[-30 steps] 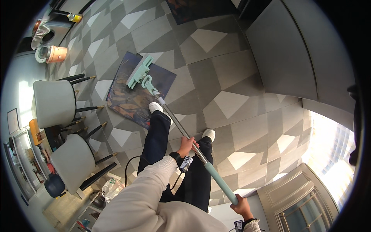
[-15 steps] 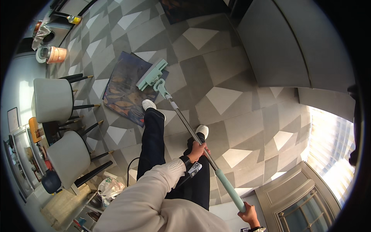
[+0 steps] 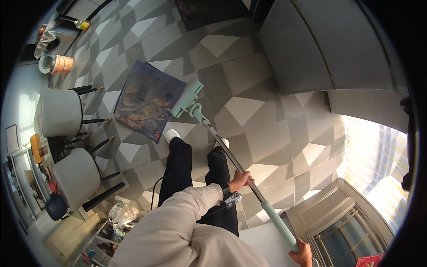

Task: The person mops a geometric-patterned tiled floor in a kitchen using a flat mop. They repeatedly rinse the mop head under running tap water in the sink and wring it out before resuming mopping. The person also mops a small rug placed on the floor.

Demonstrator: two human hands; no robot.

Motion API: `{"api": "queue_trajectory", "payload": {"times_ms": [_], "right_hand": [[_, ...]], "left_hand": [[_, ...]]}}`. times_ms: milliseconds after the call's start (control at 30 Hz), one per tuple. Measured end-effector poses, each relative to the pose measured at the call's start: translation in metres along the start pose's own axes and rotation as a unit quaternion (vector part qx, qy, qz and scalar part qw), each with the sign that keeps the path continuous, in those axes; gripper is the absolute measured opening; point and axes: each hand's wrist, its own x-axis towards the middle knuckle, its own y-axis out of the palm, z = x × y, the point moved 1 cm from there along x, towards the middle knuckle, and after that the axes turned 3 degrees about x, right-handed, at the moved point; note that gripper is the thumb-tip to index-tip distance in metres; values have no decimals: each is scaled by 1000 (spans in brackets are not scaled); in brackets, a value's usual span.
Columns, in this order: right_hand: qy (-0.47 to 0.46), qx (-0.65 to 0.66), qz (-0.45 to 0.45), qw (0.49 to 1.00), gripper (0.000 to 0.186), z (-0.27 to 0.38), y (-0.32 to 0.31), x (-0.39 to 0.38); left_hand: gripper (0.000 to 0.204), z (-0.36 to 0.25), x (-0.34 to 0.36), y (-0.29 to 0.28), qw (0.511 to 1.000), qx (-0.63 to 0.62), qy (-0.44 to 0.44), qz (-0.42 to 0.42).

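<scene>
A mop (image 3: 230, 155) with a mint green head (image 3: 188, 99) and a metal pole slants across the view. My left hand (image 3: 240, 181) is closed round the pole's middle, with a dark band and a small device at the wrist. At the lower right, my right hand (image 3: 302, 253) grips the end of the pale green handle. The mop head lies at the right edge of a dark patterned mat (image 3: 149, 100), partly overlapping it in view. My white shoes stand just below the mat and head.
Two grey chairs (image 3: 61, 112) stand at the left, with a pink bucket (image 3: 62, 64) beyond. A plastic bag (image 3: 122, 216) sits at the lower left. Grey cabinets (image 3: 307, 44) line the upper right, and a panelled door (image 3: 342, 222) is at the lower right. Another dark mat (image 3: 211, 12) lies at the far end.
The mop head has slid right and a little nearer, from on the mat to its right edge. Both hands have shifted right along with the mop.
</scene>
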Motion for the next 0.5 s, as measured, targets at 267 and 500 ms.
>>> {"api": "queue_trajectory", "payload": {"times_ms": [267, 500], "right_hand": [[-25, 49, 67, 996, 40, 11, -23, -8], [-79, -28, 54, 995, 43, 96, 15, 58]], "left_hand": [[10, -3, -13, 7, 999, -30, 7, -19], [12, -83, 24, -88, 991, -110, 64, -39]]}}
